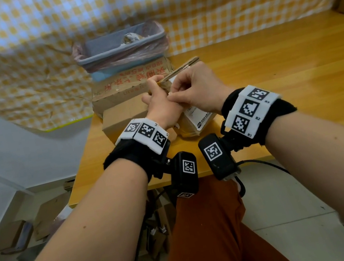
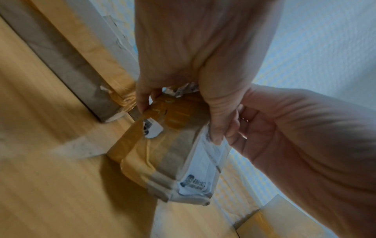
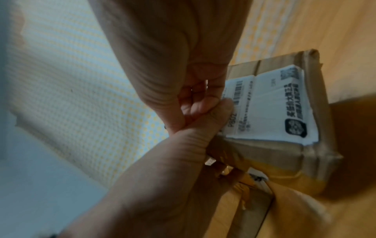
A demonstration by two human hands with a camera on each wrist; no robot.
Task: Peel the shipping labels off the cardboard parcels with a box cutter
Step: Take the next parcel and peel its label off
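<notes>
Upright, the taped parcel (image 2: 173, 154) bears a white label (image 3: 270, 106).

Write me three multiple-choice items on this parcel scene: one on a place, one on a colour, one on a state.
1. Where does the bin stand?
A. Behind the parcels
B. Under the table
C. On the person's lap

2. What colour is the shipping label?
A. Green
B. White
C. Red

3. How is the small parcel held?
A. Lying untouched
B. Left hand in a grip round it
C. Inside the bin

Key: 1 A, it sits past the stacked boxes; 2 B, white with black print; 3 B, fingers curl round it on the table.
</notes>
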